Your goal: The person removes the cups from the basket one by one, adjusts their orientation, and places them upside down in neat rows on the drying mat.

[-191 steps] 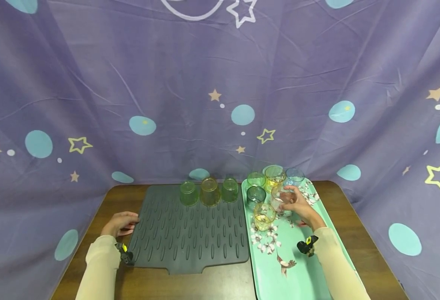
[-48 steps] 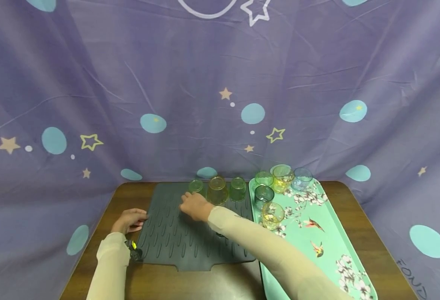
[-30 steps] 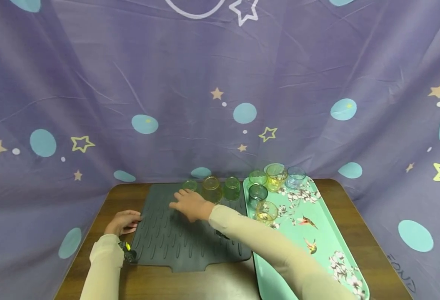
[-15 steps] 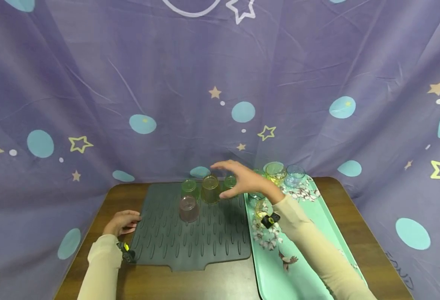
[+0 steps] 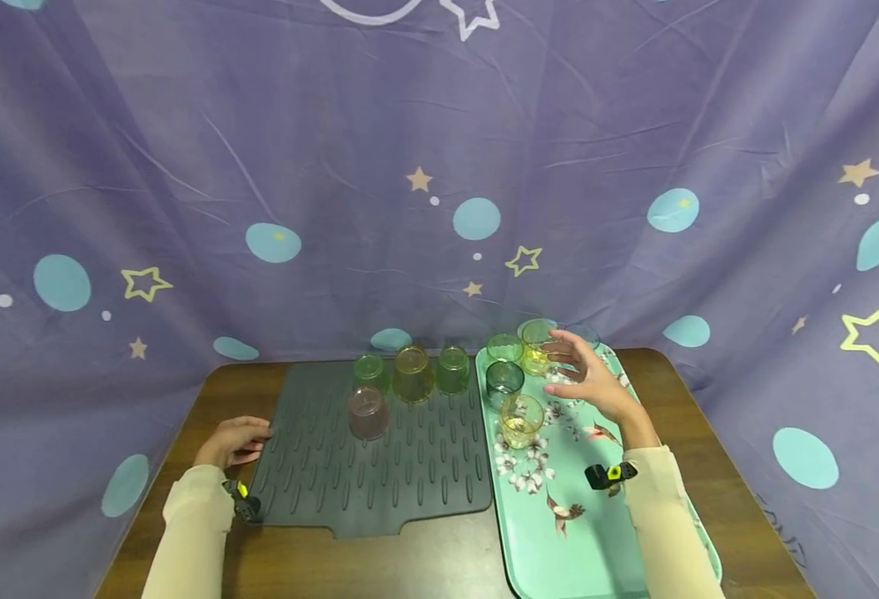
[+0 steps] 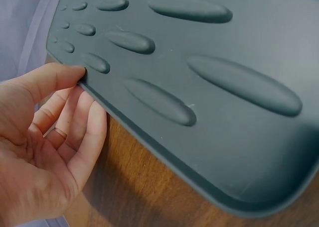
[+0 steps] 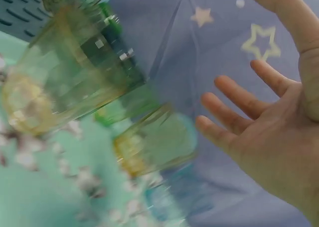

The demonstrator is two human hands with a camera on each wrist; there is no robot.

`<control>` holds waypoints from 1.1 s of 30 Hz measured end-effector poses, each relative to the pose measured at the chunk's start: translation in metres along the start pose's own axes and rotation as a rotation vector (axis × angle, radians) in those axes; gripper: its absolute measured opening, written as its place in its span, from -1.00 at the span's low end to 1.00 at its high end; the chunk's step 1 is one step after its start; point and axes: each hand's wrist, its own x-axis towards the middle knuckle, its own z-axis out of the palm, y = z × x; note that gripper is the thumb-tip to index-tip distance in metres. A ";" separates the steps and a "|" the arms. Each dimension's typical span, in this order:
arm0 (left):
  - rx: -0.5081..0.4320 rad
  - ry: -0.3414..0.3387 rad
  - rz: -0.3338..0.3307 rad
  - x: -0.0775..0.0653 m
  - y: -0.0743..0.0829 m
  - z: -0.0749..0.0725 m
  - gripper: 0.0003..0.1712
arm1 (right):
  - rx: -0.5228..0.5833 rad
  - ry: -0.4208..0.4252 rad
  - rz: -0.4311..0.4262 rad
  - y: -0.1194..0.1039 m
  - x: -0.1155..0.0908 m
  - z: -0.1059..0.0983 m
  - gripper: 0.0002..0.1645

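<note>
My left hand pinches the left edge of a dark grey drying mat, thumb on top and fingers beneath the rim in the left wrist view. Over the green tray, my right hand is spread with nothing in it, close to a yellow glass and partly covering a blue glass. Upright on the tray also stand a light green glass, a dark green glass and a pale yellow glass. A pinkish glass sits upside down on the mat, before a green glass.
An amber glass and another green glass stand inverted along the mat's back edge. The flowered tray lies against the mat's right side on a wooden table. A purple curtain hangs behind.
My right hand took the pinkish glass from the tray, set it upside down on the mat, let go and moved back right over the tray. My left hand stays at the mat's edge.
</note>
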 end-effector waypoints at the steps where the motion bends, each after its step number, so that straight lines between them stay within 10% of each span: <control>1: -0.001 0.001 -0.002 0.000 0.000 0.000 -0.80 | 0.028 0.007 -0.001 0.007 -0.004 0.000 0.08; 17: -0.003 -0.015 -0.006 0.000 0.001 -0.003 -0.81 | 0.241 -0.040 0.054 0.069 -0.030 0.026 0.20; 33: -0.015 0.007 -0.001 -0.003 0.000 0.001 -0.86 | 0.222 -0.101 0.138 0.077 -0.030 0.040 0.20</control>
